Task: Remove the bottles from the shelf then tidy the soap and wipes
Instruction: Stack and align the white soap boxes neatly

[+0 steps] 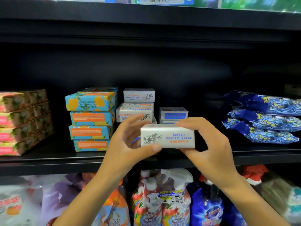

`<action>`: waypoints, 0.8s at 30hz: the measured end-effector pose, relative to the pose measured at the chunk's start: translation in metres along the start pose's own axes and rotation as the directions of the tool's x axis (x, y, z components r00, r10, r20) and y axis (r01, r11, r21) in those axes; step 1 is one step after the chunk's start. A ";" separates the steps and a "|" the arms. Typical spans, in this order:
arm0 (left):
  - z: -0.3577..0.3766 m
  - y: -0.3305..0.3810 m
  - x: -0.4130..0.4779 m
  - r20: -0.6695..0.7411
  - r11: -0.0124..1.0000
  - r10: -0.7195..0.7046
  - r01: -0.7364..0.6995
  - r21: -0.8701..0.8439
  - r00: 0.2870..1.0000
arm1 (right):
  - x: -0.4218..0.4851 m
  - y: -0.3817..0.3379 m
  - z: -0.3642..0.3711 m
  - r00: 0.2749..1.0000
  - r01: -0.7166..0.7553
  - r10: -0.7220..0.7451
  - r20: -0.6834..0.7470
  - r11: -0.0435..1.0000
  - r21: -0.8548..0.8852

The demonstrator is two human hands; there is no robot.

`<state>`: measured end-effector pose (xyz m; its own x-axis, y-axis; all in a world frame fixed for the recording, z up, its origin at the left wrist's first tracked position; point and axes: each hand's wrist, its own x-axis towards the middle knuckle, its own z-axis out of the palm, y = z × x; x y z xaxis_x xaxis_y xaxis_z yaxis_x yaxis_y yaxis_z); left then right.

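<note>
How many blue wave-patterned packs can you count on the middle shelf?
3. All are stacked at the right end of the shelf: top pack, middle pack, bottom pack. More may be hidden behind them or beyond the picture's right edge.

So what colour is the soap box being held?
Silver-white soap box, blue and red lettering; head view.

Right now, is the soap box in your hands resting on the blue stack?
No, left hand and right hand hold the soap box aloft, right of the blue stack.
</note>
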<state>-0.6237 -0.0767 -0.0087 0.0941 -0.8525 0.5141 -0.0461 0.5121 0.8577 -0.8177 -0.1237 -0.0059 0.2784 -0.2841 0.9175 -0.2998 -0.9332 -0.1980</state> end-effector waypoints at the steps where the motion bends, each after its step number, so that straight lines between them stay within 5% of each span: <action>1: -0.001 0.000 0.001 0.008 0.997 -0.067 0.067 -0.048 0.998 | -0.001 0.001 0.001 0.998 0.062 -0.063 -0.028 0.998 -0.029; 6: 0.003 0.001 0.000 0.163 0.972 -0.158 0.182 -0.146 0.974 | -0.006 0.008 0.008 0.976 0.209 -0.210 -0.050 0.978 -0.023; 13: 0.004 0.001 0.000 0.120 0.965 -0.088 0.115 -0.237 0.989 | -0.002 0.012 0.006 0.989 0.118 -0.112 0.098 0.992 -0.052; 16: 0.002 -0.003 0.000 0.072 0.982 -0.020 0.033 -0.185 0.997 | -0.003 0.008 0.000 0.968 -0.130 0.114 0.224 0.990 0.056; 20: -0.001 -0.006 -0.001 0.105 0.991 0.015 -0.001 -0.132 0.994 | 0.009 0.000 -0.004 0.809 -0.582 0.449 0.380 0.704 0.407; 22: 0.000 -0.006 -0.002 0.142 0.993 0.026 -0.009 -0.120 0.989 | 0.018 0.002 -0.009 0.778 -0.622 0.463 0.424 0.659 0.422; 24: 0.002 -0.004 -0.002 0.153 0.994 0.026 -0.010 -0.105 0.988 | 0.023 -0.001 -0.012 0.827 -0.548 0.411 0.383 0.738 0.392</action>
<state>-0.6254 -0.0770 -0.0131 -0.0604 -0.8446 0.5319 0.0579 0.5290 0.8466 -0.8221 -0.1264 0.0192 0.4567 -0.7027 0.5456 -0.0159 -0.6197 -0.7847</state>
